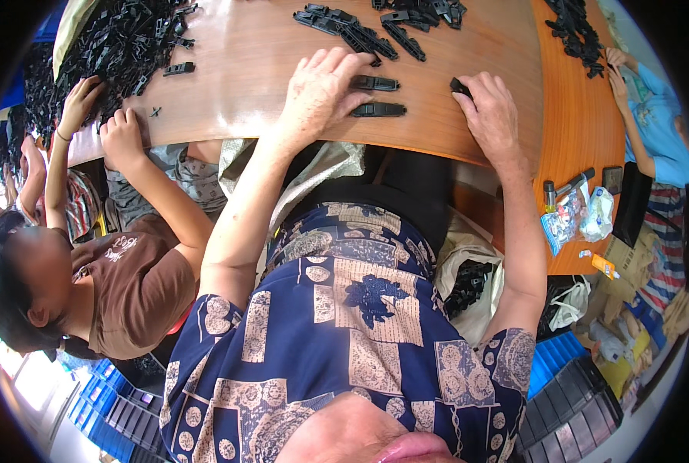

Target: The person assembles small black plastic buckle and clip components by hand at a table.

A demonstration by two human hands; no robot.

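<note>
Head view | right hand (486, 108) grasping black piece (460, 87) | 2 black clips (379, 110) beside left hand (321, 89), grip unclear

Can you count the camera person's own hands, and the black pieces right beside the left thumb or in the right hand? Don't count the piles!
Hands: 2 (left hand, right hand)
Black pieces: 3 (upper piece and lower piece near the left hand, held piece in the right hand)
Total: 5
</note>
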